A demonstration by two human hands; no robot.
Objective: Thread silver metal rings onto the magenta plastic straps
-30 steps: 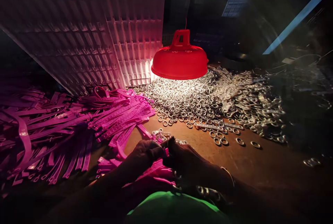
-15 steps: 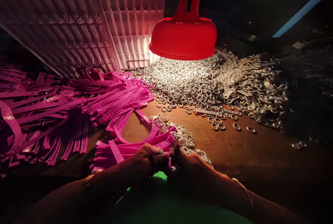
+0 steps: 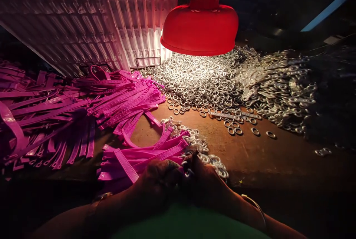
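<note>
My left hand (image 3: 161,178) and my right hand (image 3: 204,181) meet at the table's front edge, mostly in shadow, fingers closed. Between the fingertips glints a small silver ring (image 3: 189,173), pinched on my right hand's side. Whatever my left hand pinches is hidden in the dark. Just beyond my left hand lies a bunch of magenta straps (image 3: 152,153), flat and ridged, some with small eyelets at their ends. A small heap of silver rings (image 3: 219,165) sits right behind my right hand.
A red lamp (image 3: 198,31) hangs low over a large pile of silver rings (image 3: 200,76). Linked silver pieces (image 3: 283,87) are heaped to the right. More magenta straps (image 3: 63,113) cover the left side. A ribbed translucent panel (image 3: 91,20) stands behind on the wooden table (image 3: 250,157).
Both hands have drawn slightly lower and nearer to my body, still together. The pink bit seen between the fingers is no longer visible; a silver ring shows there. The view has shifted slightly.
</note>
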